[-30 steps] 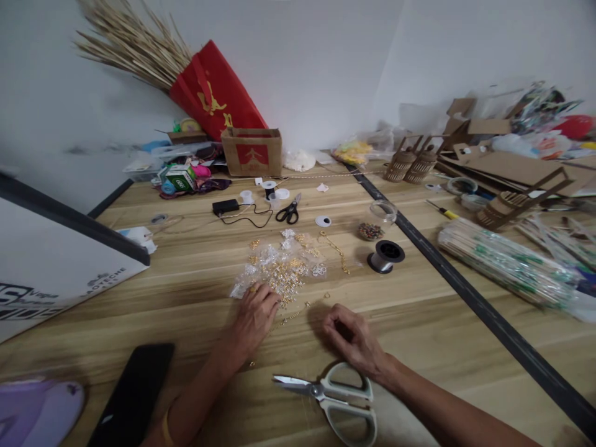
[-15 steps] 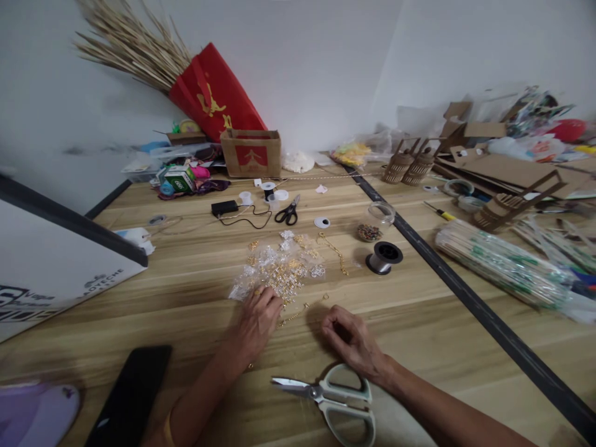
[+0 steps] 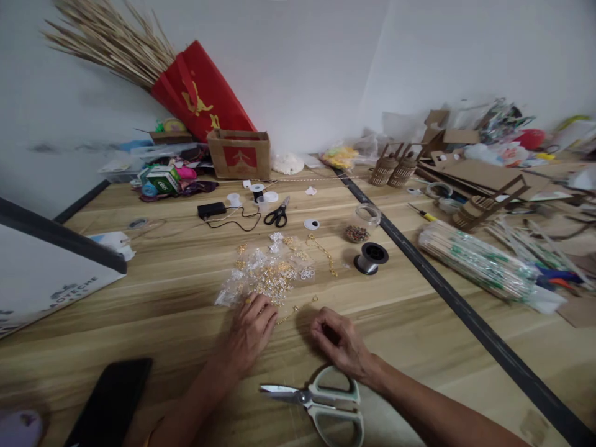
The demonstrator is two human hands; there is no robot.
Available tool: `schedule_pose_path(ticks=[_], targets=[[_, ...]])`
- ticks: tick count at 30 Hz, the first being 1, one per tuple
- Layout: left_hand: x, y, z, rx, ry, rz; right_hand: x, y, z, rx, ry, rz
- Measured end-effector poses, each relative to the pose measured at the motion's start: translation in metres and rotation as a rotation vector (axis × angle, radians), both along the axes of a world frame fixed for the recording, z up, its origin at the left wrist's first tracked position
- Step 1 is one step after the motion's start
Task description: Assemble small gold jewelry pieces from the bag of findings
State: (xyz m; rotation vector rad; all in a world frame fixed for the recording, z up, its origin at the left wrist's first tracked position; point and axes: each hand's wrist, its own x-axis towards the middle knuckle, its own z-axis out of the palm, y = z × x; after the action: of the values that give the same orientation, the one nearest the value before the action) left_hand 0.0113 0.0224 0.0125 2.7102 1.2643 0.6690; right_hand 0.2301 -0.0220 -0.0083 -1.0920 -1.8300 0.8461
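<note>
My left hand (image 3: 251,330) lies palm down at the near edge of a spread of small gold and silver findings (image 3: 272,273) in clear bags; its fingers are bent together and their tips are hidden. My right hand (image 3: 341,343) rests on its side with curled fingers, and what it holds, if anything, cannot be seen. Between the hands is a short gold chain (image 3: 288,315) with a ring at its far end. Large pale-handled scissors (image 3: 316,400) lie just below my right hand. A longer gold chain (image 3: 326,253) lies beyond it.
A wire spool (image 3: 371,257) and a jar of beads (image 3: 357,233) stand right of the findings. Black scissors (image 3: 278,214) lie behind. A phone (image 3: 112,403) is at the near left, wrapped sticks (image 3: 479,264) at the right, a paper bag (image 3: 239,155) at the back.
The camera view has turned slightly to the right, so most things appear shifted left. My left hand has moved back slightly from the findings; my right hand looks the same.
</note>
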Motion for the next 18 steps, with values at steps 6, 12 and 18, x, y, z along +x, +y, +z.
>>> schedule_pose_path(ticks=[6,12,18], targets=[[-0.0014,0.0010,-0.0029,0.004,-0.012,-0.021,0.0002,-0.0004,0.0013,-0.010,-0.003,0.001],[-0.0018,0.0013,-0.0040,0.008,-0.024,-0.004,0.0006,-0.0002,0.0000,-0.008,-0.010,0.000],[-0.0032,0.0033,-0.0042,0.032,-0.013,-0.011,0.0016,0.0003,-0.0038,0.010,-0.004,0.009]])
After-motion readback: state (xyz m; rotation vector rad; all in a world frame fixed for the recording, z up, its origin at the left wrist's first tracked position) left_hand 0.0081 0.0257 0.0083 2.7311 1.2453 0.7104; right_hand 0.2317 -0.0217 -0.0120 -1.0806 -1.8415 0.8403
